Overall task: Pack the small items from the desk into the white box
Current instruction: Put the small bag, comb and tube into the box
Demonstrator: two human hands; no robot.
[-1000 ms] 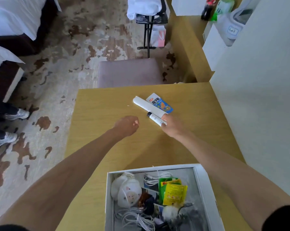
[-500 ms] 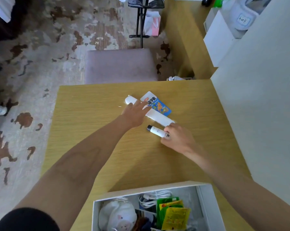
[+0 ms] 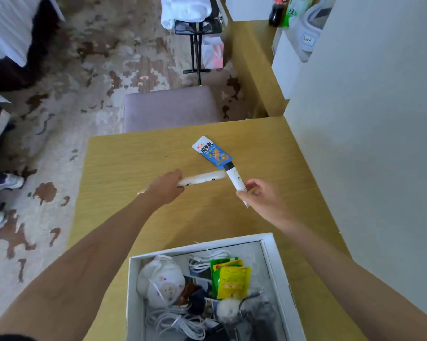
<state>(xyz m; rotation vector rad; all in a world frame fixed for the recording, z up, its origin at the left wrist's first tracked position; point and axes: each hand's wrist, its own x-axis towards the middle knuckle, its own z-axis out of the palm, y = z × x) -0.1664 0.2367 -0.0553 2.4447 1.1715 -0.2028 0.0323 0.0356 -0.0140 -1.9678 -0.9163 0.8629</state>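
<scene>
My left hand [image 3: 165, 188] is shut on a long white packet [image 3: 202, 178], lifted over the middle of the wooden desk [image 3: 124, 158] and blurred by motion. A small white tube with a black cap [image 3: 234, 177] is held by its lower end in my right hand [image 3: 261, 199], cap pointing away from me. A blue and white snack sachet [image 3: 212, 152] lies flat on the desk just beyond both hands. The white box [image 3: 277, 264] sits at the desk's near edge, holding a white pouch, coiled white cables, green and yellow sachets and other small items.
A grey-white wall [image 3: 369, 143] runs along the desk's right side. A mauve padded stool [image 3: 170, 108] stands against the far edge. Left of the desk, on patterned carpet, are a person's shoes [image 3: 8, 182]. A black stand [image 3: 197, 52] is farther back.
My left hand has closed on the long white packet and lifted it off the desk toward the left. My right hand has raised the small tube. The sachet stays put.
</scene>
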